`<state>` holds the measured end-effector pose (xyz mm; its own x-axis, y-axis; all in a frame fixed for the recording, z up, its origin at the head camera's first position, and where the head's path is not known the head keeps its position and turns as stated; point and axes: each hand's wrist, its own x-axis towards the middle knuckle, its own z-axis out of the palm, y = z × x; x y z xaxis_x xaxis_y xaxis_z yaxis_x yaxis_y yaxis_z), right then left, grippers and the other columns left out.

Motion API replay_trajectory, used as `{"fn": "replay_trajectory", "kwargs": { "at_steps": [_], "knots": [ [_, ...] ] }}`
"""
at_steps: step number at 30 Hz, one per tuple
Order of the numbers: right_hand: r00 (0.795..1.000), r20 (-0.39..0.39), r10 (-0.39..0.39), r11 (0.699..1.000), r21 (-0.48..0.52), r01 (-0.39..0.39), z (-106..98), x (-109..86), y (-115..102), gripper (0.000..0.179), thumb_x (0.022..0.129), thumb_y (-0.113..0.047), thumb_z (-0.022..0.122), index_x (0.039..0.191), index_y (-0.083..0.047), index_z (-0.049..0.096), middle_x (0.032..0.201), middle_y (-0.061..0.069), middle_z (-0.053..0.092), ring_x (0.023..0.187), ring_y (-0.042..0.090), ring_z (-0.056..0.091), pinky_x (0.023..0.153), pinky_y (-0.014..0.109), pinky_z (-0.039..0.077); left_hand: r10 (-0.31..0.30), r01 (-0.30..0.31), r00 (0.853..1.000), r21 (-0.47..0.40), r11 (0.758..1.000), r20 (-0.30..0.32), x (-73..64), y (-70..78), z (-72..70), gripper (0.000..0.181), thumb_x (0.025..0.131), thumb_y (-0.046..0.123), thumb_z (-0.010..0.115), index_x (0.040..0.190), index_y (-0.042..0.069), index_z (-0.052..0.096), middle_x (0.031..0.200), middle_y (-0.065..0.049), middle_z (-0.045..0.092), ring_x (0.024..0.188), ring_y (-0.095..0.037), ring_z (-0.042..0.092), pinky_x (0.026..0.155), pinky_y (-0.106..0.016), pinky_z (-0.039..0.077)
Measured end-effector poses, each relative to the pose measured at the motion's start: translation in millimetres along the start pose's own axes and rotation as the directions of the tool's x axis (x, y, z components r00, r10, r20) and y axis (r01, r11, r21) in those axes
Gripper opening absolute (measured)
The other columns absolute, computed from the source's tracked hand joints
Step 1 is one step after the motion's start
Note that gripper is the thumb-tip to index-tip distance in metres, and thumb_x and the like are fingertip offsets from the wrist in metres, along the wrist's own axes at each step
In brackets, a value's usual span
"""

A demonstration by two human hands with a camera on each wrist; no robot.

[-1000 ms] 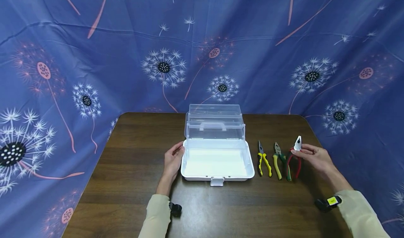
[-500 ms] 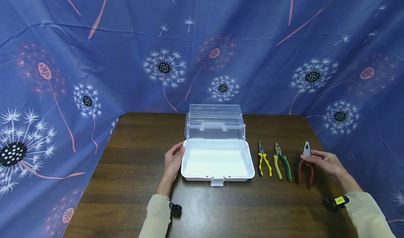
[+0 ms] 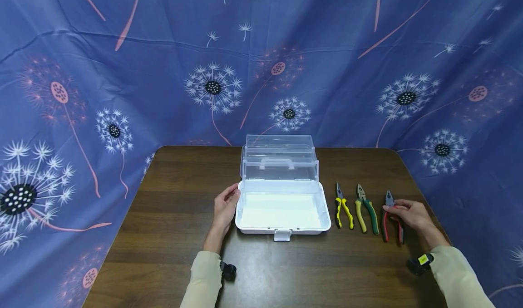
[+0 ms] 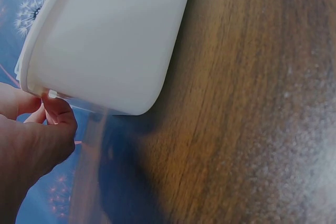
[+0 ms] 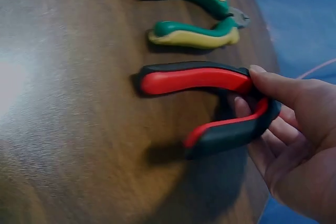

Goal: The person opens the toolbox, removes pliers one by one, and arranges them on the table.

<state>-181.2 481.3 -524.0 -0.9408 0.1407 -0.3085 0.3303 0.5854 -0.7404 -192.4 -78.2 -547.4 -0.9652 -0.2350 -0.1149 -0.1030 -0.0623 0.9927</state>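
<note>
At the middle of the table stands a white toolbox, its transparent lid raised at the back. My left hand pinches the box's left rim, thumb and fingers on either side of it in the left wrist view. On the right, my right hand grips red-and-black pliers near the joint, head pointing away from me and handles spread. These pliers are close over the table, with a shadow under one handle. Beside them lie green-and-yellow pliers, then yellow-and-black long-nose pliers nearer the box.
The brown wooden table has rounded far corners. Behind it and along both sides hangs a blue dandelion-print cloth. A small black camera is strapped to my right wrist, another to my left.
My right hand has carried the red-and-black pliers right, away from overlapping the green-and-yellow pair, then slightly back left and lower. My left hand has stayed on the box.
</note>
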Motion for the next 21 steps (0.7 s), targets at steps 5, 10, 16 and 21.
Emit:
{"fn": "replay_trajectory", "kwargs": {
  "at_steps": [5,10,16,21],
  "knots": [
    [0.996,-0.093,-0.001,0.992,-0.126,-0.011,10.8,-2.1,2.2,0.077,0.096,-0.041,0.072,0.136,0.021,0.049,0.116,0.031,0.069,0.089,0.024,0.072,0.076,0.037,0.058,-0.001,0.001,1.000,0.016,1.000,0.004,-0.8,1.5,-0.1,0.033,0.104,0.008,0.060,0.135,-0.001,0.064,0.130,-0.019,0.064,0.113,-0.023,0.060,0.086,-0.017,0.048],
    [0.987,-0.151,-0.054,0.965,-0.263,0.012,17.3,-6.8,5.3,0.074,0.100,-0.047,0.064,0.136,0.017,0.052,0.135,0.040,0.053,0.118,0.057,0.053,0.091,0.063,0.047,0.009,-0.009,1.000,0.006,1.000,0.015,-0.4,2.3,0.7,0.033,0.103,0.007,0.061,0.135,-0.002,0.064,0.131,-0.019,0.064,0.115,-0.024,0.059,0.087,-0.017,0.048],
    [0.983,-0.172,-0.071,0.955,-0.295,0.018,22.5,-11.9,2.1,0.067,0.103,-0.042,0.060,0.135,0.016,0.051,0.129,0.040,0.056,0.113,0.057,0.054,0.089,0.063,0.047,-0.026,0.026,1.000,0.014,1.000,0.013,0.8,2.5,-0.8,0.033,0.103,0.010,0.062,0.135,0.001,0.066,0.129,-0.018,0.065,0.116,-0.026,0.058,0.087,-0.022,0.049],
    [0.975,-0.210,-0.078,0.963,-0.270,0.019,25.0,-12.6,3.9,0.056,0.103,-0.034,0.062,0.131,0.014,0.054,0.122,0.036,0.062,0.106,0.051,0.060,0.083,0.057,0.050,-0.052,0.052,0.999,0.030,0.998,0.000,1.3,5.6,-1.2,0.033,0.102,0.010,0.062,0.134,0.002,0.067,0.127,-0.017,0.066,0.117,-0.026,0.058,0.090,-0.025,0.049]
  ]
}}
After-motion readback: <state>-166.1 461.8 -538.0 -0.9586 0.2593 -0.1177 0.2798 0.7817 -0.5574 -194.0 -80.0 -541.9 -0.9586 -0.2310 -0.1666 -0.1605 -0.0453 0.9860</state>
